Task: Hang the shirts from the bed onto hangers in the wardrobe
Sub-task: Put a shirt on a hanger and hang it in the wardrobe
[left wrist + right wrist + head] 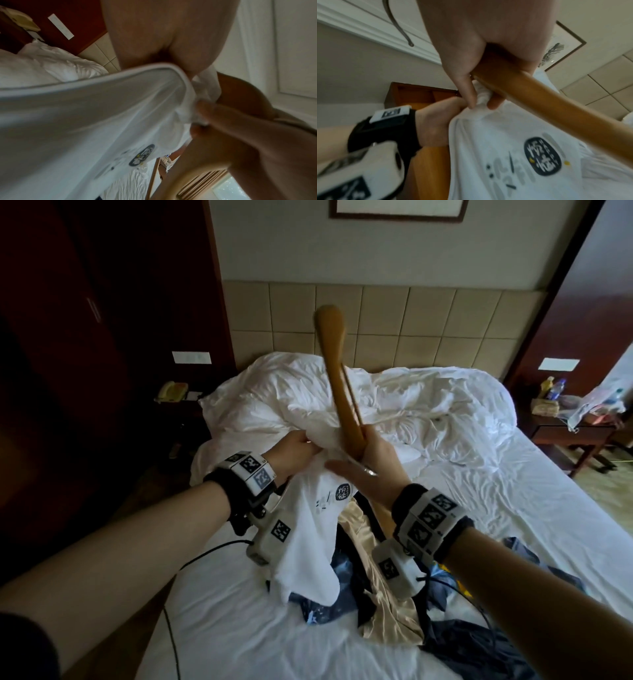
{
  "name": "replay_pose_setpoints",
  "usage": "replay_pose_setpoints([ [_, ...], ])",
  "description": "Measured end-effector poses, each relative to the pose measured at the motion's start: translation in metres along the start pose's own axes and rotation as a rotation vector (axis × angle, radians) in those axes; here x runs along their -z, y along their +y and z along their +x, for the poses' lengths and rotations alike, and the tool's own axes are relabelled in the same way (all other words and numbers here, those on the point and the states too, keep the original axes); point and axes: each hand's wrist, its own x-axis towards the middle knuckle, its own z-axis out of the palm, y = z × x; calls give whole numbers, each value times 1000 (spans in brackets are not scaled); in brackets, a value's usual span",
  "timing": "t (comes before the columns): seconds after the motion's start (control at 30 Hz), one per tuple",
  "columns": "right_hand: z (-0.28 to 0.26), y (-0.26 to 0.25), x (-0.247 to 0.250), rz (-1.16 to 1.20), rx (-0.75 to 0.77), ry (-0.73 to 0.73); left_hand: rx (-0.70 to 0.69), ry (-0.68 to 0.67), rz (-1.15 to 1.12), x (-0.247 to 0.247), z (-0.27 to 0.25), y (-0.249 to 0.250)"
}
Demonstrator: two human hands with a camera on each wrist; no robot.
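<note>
- Bare forearms, each with a broad black fabric wrist strap (219, 484) carrying white blocks printed with black square markers (251, 463).
- White camera housing (270, 537) under each wrist, marker-printed, trailing a thin black cable (205, 553).
- Dark sleeve edge (24, 648) at near left.

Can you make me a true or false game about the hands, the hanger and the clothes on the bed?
1. The right hand holds a wooden hanger. True.
2. The left hand is empty. False: it grips the white T-shirt by its neck edge.
3. The white T-shirt has a dark round logo. True.
4. The hanger lies flat on the bed. False: it is held up in the air, one end pointing up.
5. More clothes lie in a pile on the bed. True.
6. The bedding is red. False: it is white.
</note>
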Motion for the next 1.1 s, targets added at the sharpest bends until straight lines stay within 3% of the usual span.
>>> replay_pose_setpoints([
  [0.07,-1,-6,-2,-35,2,-17,-30,-17,7,5,0,6],
  [0.17,10,-9,3,-27,-99,-29,-29,-188,-57,20,-10,5],
  [0.23,17,-9,7,-16,-148,-7,-108,-231,305,27,-16,-5],
  [0.3,23,-9,8,114,-198,18,-233,-128,701,29,-17,-17],
  [0.33,25,-10,8,175,-226,22,-283,-82,774,30,-17,-21],
  [0.4,31,-10,12,258,-286,36,-285,-75,798,39,-17,-29],
  [0.47,35,-6,19,318,-326,53,-225,-152,859,52,-20,-36],
  [0.57,38,7,31,294,-379,86,-174,-196,886,67,-25,-52],
  [0.77,34,32,49,261,-438,145,-246,-49,654,74,-26,-63],
  [0.87,32,37,52,272,-454,164,-260,-42,637,70,-25,-60],
  [1.0,29,40,55,271,-480,177,-293,-169,662,59,-34,-54],
  [1.1,29,45,59,248,-513,197,-378,-352,890,47,-37,-52],
])
